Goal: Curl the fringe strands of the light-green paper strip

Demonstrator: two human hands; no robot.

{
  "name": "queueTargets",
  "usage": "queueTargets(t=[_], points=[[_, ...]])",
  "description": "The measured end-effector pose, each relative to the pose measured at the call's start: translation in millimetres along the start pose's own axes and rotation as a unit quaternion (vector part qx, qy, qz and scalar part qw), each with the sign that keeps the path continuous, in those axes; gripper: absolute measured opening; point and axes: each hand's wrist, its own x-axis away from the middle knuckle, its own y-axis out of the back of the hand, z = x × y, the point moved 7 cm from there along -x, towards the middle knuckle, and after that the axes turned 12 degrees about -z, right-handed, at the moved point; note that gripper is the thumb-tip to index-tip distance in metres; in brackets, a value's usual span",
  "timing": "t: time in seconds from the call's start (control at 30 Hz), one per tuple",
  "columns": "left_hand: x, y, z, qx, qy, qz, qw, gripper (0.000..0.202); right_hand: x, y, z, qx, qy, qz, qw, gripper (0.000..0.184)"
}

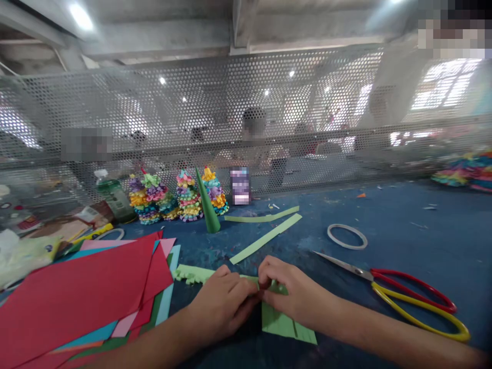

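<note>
head: green paper [282, 323] under right hand [294, 291]

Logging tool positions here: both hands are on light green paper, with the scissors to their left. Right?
Not the left: the head view shows the scissors to the right of the left hand and right hand, which are indeed on light green paper.

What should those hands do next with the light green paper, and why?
Probably curl the next flat tab over: small loops line the left end of the light green paper, while its slit part beneath the right hand hangs flat, and the left hand's fingertips meet the right's there.
</note>
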Motion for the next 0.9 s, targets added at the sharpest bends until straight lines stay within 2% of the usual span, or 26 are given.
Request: queueTargets(t=[0.17,0.33,0.43,0.63,0.77,0.83,0.9], points=[[0.4,1.4,1.1,-0.008,0.009,-0.023,1.000,0.003,5.9,1.8,13.9,0.100,0.084,-0.007,0.991,0.009],[-0.9,2.2,1.4,-0.002,0.015,-0.034,0.999,0.002,6.7,0.1,17.0,0.136,0.095,0.010,0.986,0.008],[-1.4,2.5,2.4,-0.011,0.014,-0.042,0.999,0.004,3.6,-0.6,13.5,0.099,0.070,0.011,0.993,0.011],[1.7,3.0,1.0,-0.022,-0.008,-0.056,0.998,0.004,-1.3,-1.0,-0.9,-0.067,-0.031,-0.005,0.997,0.014],[1.4,-1.0,0.1,-0.039,-0.027,-0.025,0.999,0.006,1.5,-10.2,-16.3,-0.090,-0.121,0.042,0.988,0.009],[0.7,-2.3,0.1,-0.045,-0.034,-0.016,0.998,0.006,2.7,-11.4,-18.5,-0.087,-0.127,0.046,0.987,0.008],[0.0,-2.8,1.4,-0.048,-0.028,-0.014,0.998,0.007,2.2,-6.6,-13.1,-0.060,-0.085,0.015,0.994,0.008]])
